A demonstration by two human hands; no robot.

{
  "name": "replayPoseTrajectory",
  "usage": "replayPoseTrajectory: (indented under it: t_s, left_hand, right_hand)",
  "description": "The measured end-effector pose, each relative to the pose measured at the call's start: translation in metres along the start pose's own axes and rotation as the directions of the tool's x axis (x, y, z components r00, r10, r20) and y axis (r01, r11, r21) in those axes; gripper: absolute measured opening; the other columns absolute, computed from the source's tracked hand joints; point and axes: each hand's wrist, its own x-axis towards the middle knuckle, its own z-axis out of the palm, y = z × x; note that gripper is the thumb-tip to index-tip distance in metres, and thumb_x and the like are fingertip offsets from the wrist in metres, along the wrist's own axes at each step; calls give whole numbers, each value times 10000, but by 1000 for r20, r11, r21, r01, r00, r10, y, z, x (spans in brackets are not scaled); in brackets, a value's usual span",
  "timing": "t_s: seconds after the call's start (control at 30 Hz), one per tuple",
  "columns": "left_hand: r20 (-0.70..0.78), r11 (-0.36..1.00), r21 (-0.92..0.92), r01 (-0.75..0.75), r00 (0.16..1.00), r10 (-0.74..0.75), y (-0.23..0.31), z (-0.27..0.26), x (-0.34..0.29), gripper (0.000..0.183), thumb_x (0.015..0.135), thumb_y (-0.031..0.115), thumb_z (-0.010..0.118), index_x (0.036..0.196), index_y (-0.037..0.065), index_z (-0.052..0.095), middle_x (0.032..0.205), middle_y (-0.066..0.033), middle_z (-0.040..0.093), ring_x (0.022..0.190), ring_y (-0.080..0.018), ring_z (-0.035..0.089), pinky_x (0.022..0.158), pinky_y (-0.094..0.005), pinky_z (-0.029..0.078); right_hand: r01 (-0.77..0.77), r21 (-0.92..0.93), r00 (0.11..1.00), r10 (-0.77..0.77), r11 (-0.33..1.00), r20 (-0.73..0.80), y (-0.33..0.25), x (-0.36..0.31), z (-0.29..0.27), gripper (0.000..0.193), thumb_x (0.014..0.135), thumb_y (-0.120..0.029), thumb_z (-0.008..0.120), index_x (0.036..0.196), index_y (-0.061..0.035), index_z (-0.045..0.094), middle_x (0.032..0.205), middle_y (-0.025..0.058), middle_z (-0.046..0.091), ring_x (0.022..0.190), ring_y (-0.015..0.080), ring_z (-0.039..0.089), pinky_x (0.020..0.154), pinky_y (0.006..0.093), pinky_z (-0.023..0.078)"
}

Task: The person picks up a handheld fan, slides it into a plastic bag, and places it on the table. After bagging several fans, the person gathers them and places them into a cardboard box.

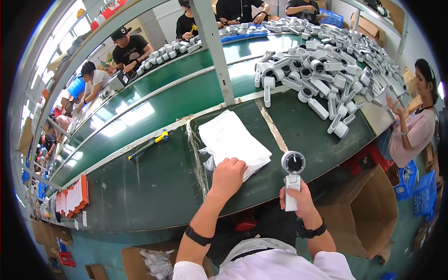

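My right hand (301,198) is wrapped round the white handle of a small handheld fan (293,163). The fan is upright, its round grey head with a dark centre pointing away from me, over the bench's near edge. A flat stack of white plastic bags (233,140) lies on the green bench in front of me. At the near edge of that stack, my left hand (229,176) has its fingers curled and closed on a bag; the fingertips are partly hidden. Crumpled clear plastic (209,162) sticks out at the stack's left side.
A large heap of similar fans (322,79) covers the bench's far right. A yellow-and-black hammer (148,145) lies left of the bags, and an orange box of white cards (72,196) farther left. An open carton (359,210) stands at my right. A metal post (214,51) rises beside the conveyor (182,88). Co-workers sit around.
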Motion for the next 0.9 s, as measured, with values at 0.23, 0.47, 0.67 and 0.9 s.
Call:
replayPoseTrajectory:
  t_s: [0.23,0.47,0.67,0.9]
  left_hand:
    - [-4,954,-266,140,989,-146,-2,-13,4,119,892,122,623,888,9,659,874,-152,641,836,-346,612,714,-400,491]
    - [-42,907,-397,143,984,-174,3,-19,7,115,892,96,624,923,-5,669,875,-152,647,775,-317,623,693,-366,488]
    - [-35,835,-513,198,967,-251,1,-34,8,96,880,83,652,912,-2,682,845,-110,640,729,-220,605,646,-306,472]
    - [6,810,-544,220,966,-259,-15,-35,0,105,881,84,655,933,-3,681,828,-111,645,723,-218,610,663,-301,476]
  right_hand:
    - [-22,-289,992,57,957,114,4,-1,9,303,897,-78,594,1177,-40,484,829,110,640,610,178,626,554,294,503]
    - [-9,-573,979,125,819,162,3,7,22,309,917,-183,642,1185,-46,577,849,10,637,651,82,570,598,249,473]
    - [150,-774,960,98,615,264,-19,31,37,599,868,-196,685,1388,-61,422,797,30,640,611,100,574,580,260,474]
    - [-6,-844,935,303,536,186,-57,56,54,898,880,-240,657,1556,-111,79,798,65,659,588,121,567,570,269,476]
